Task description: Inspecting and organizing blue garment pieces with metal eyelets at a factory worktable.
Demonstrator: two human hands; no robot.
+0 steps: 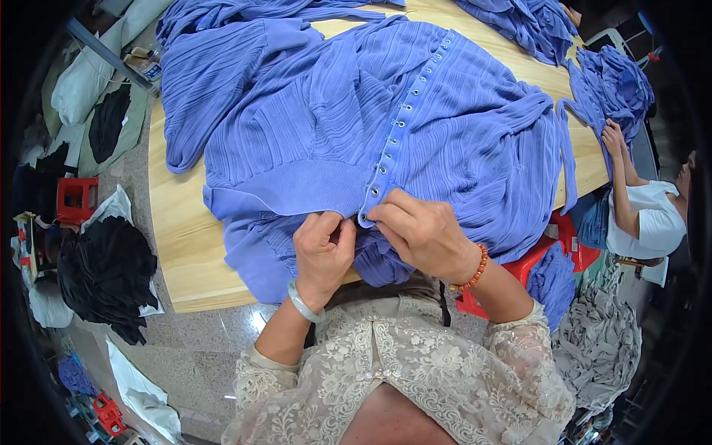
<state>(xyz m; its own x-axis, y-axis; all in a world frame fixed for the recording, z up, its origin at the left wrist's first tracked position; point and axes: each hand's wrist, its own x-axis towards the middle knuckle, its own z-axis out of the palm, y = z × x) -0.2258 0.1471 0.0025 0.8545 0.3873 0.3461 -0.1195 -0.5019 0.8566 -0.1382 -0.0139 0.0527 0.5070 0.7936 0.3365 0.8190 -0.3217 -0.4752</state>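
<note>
**One placket [397, 132], about a dozen eyelets [374, 190]**

I count two hands of mine, left hand [324, 248] and right hand [419, 228], on one ribbed blue knit garment [285, 130]. Its single placket runs up from my right fingertips; the farthest eyelets are too small to number exactly. I wear one pale bangle [299, 302] on my left wrist and one orange beaded bracelet [480, 273] on my right. Beneath my hands is one wooden table [182, 256]. Left of my left hand: one large black cloth heap [107, 271]. Right of my right hand: one co-worker [641, 222], one grey cloth heap [599, 345].
</note>
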